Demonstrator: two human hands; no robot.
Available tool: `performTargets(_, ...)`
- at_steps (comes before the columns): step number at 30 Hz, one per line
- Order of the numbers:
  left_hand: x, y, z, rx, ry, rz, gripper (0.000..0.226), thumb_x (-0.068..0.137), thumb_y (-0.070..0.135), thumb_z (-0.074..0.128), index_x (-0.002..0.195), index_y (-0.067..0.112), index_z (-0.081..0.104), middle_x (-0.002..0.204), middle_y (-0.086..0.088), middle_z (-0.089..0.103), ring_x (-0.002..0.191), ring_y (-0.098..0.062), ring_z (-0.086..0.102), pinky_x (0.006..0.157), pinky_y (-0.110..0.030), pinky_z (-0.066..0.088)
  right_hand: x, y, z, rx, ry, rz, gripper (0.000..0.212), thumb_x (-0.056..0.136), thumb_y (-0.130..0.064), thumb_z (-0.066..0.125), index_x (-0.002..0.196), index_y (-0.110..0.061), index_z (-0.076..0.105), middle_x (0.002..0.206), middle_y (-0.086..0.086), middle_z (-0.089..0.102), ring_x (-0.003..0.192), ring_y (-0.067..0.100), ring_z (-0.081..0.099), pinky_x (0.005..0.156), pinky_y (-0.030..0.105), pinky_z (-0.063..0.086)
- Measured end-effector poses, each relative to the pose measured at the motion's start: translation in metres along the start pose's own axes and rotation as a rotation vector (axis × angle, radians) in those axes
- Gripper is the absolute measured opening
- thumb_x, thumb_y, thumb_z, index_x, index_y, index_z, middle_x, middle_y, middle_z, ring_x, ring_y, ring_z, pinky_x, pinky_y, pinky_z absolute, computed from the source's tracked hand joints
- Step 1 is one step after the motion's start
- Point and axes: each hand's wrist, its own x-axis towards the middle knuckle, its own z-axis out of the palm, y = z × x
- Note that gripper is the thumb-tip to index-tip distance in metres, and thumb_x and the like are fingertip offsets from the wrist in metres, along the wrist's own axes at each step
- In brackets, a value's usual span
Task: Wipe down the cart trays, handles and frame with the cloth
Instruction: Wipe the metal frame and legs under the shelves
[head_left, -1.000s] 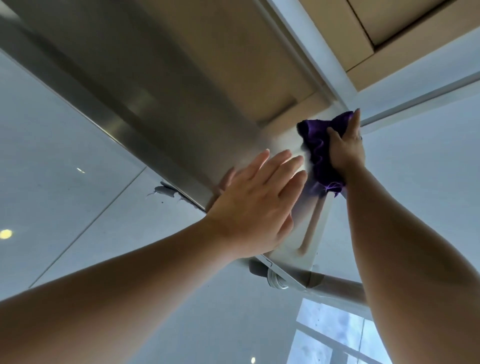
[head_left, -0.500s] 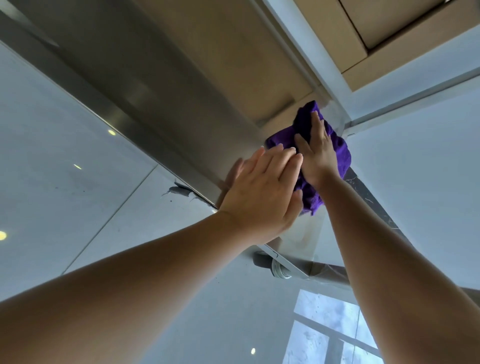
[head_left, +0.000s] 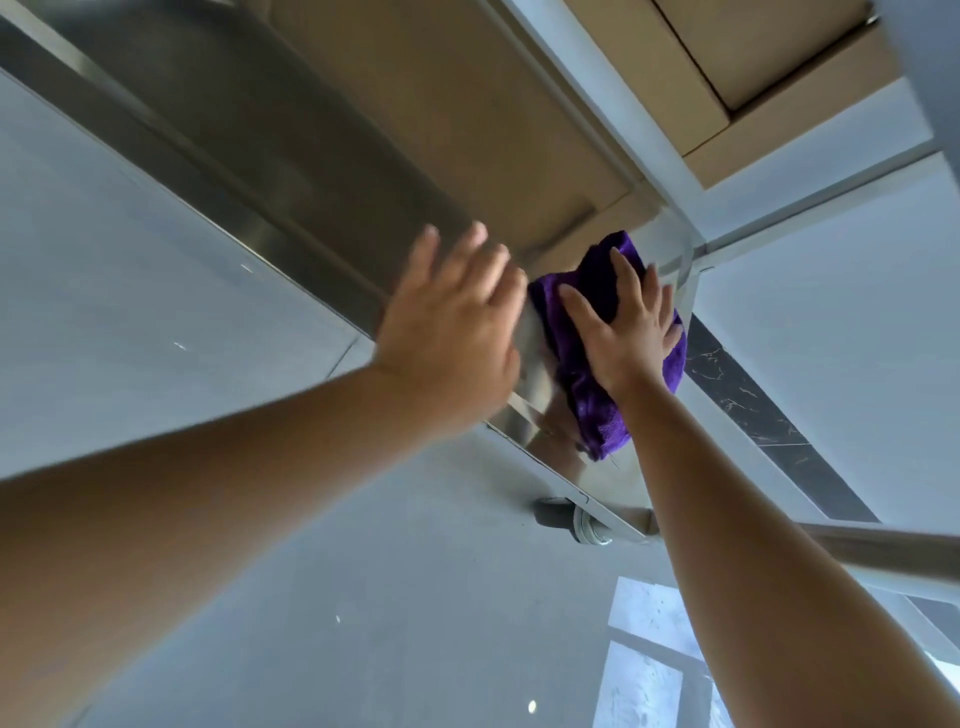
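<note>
Head view, looking down along both bare arms at a steel tray (head_left: 332, 171). Right hand (head_left: 626, 332) spread flat, fingers straight and fanned, pressing a purple cloth (head_left: 597, 410) against the shiny tray corner. Cloth bunched up, sticking out past the fingertips and hanging below the wrist, with its reflection in the metal right beside it. Left hand (head_left: 457, 322) just left of the cloth, open too, fingers straight and a bit blurred, palm toward the tray edge; can't really tell if touching or just above. Caster wheel (head_left: 582, 522) under the tray corner, below the cloth. Steel handle bar (head_left: 883, 556) running off right of the wheel. Grey tile floor (head_left: 130, 260) left of and below the tray, a few light glints on it. Dark marbled strip (head_left: 753, 405) right of the cloth. Cardboard box (head_left: 779, 78) up beyond the tray, top right. Window reflection (head_left: 644, 670) on the floor, below the wheel.
</note>
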Motion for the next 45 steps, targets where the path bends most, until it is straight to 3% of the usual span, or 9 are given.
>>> performTargets(2, -0.002, -0.031, -0.011, 0.127, -0.038, -0.011, 0.057, 0.076, 0.031, 0.035, 0.116, 0.000, 0.060, 0.123, -0.020, 0.058, 0.123, -0.036, 0.048, 0.104, -0.058, 0.025, 0.000, -0.001, -0.001, 0.004, -0.029, 0.084, 0.073, 0.079, -0.067, 0.053, 0.143, -0.043, 0.027, 0.158, -0.002, 0.009, 0.145, 0.021, -0.003, 0.113, 0.055, -0.002)
performTargets(5, -0.005, -0.054, -0.017, 0.202, -0.093, -0.013, 0.059, 0.082, 0.036, 0.031, 0.121, 0.000, 0.057, 0.127, -0.022, 0.055, 0.125, -0.037, 0.045, 0.107, -0.055, 0.017, -0.001, -0.010, -0.002, 0.047, -0.016, 0.108, 0.067, 0.082, -0.060, 0.055, 0.139, -0.032, 0.035, 0.153, -0.002, 0.025, 0.143, 0.022, 0.011, 0.112, 0.058, 0.004)
performTargets(10, -0.007, -0.059, -0.015, 0.199, -0.087, 0.003, 0.061, 0.092, 0.045, 0.026, 0.130, 0.004, 0.050, 0.127, -0.020, 0.056, 0.124, -0.037, 0.047, 0.106, -0.054, 0.027, -0.014, -0.025, 0.005, 0.148, 0.012, 0.061, 0.043, 0.089, -0.035, 0.057, 0.123, -0.013, 0.042, 0.132, 0.002, 0.045, 0.126, 0.023, 0.038, 0.109, 0.055, 0.022)
performTargets(23, -0.007, -0.063, -0.014, 0.193, -0.046, 0.011, 0.068, 0.096, 0.052, 0.012, 0.133, 0.008, 0.047, 0.124, -0.017, 0.057, 0.120, -0.036, 0.050, 0.104, -0.059, 0.026, -0.085, -0.101, 0.030, 0.336, -0.087, -0.199, 0.027, 0.090, -0.010, 0.051, 0.117, -0.010, 0.049, 0.145, 0.002, 0.040, 0.139, 0.023, 0.027, 0.114, 0.054, 0.010)
performTargets(32, -0.012, -0.065, -0.026, 0.149, -0.150, 0.061, 0.079, 0.093, 0.059, 0.006, 0.111, 0.004, 0.061, 0.115, -0.016, 0.061, 0.115, -0.037, 0.053, 0.100, -0.064, 0.025, -0.125, -0.089, 0.031, 0.358, 0.003, -0.316, 0.032, 0.084, -0.011, 0.056, 0.114, -0.002, 0.053, 0.131, 0.008, 0.055, 0.127, 0.032, 0.045, 0.102, 0.056, 0.035)
performTargets(36, -0.013, -0.067, -0.028, 0.182, -0.185, 0.074, 0.061, 0.094, 0.050, 0.024, 0.101, 0.002, 0.062, 0.116, -0.015, 0.061, 0.116, -0.038, 0.052, 0.099, -0.066, 0.023, -0.148, -0.052, 0.026, 0.317, 0.050, -0.258, 0.029, 0.078, -0.012, 0.057, 0.106, -0.003, 0.056, 0.128, 0.004, 0.057, 0.122, 0.026, 0.051, 0.099, 0.031, 0.037)
performTargets(40, -0.010, -0.050, -0.033, 0.204, -0.221, 0.007, 0.056, 0.089, 0.046, 0.031, 0.103, -0.001, 0.059, 0.122, -0.019, 0.057, 0.125, -0.039, 0.042, 0.103, -0.068, 0.010, -0.163, -0.025, 0.014, 0.360, 0.108, -0.071, 0.028, 0.078, -0.005, 0.061, 0.105, -0.009, 0.056, 0.115, -0.014, 0.057, 0.103, 0.012, 0.052, 0.082, 0.007, 0.033)
performTargets(42, -0.014, -0.025, -0.028, 0.161, -0.222, 0.024, 0.054, 0.086, 0.042, 0.034, 0.103, -0.002, 0.060, 0.121, -0.021, 0.057, 0.127, -0.040, 0.041, 0.103, -0.068, 0.009, -0.171, -0.022, 0.006, 0.476, 0.150, 0.058, 0.030, 0.078, -0.003, 0.060, 0.097, -0.024, 0.051, 0.101, -0.024, 0.054, 0.092, 0.005, 0.051, 0.076, 0.002, 0.034)
performTargets(45, -0.028, 0.026, -0.017, -0.028, -0.259, 0.085, 0.059, 0.086, 0.047, 0.025, 0.096, 0.002, 0.064, 0.104, -0.013, 0.065, 0.123, -0.034, 0.047, 0.107, -0.060, 0.009, -0.186, -0.024, -0.006, 0.710, 0.313, 0.237, 0.028, 0.071, -0.012, 0.053, 0.086, -0.034, 0.044, 0.095, -0.014, 0.059, 0.084, 0.004, 0.054, 0.076, 0.007, 0.042)
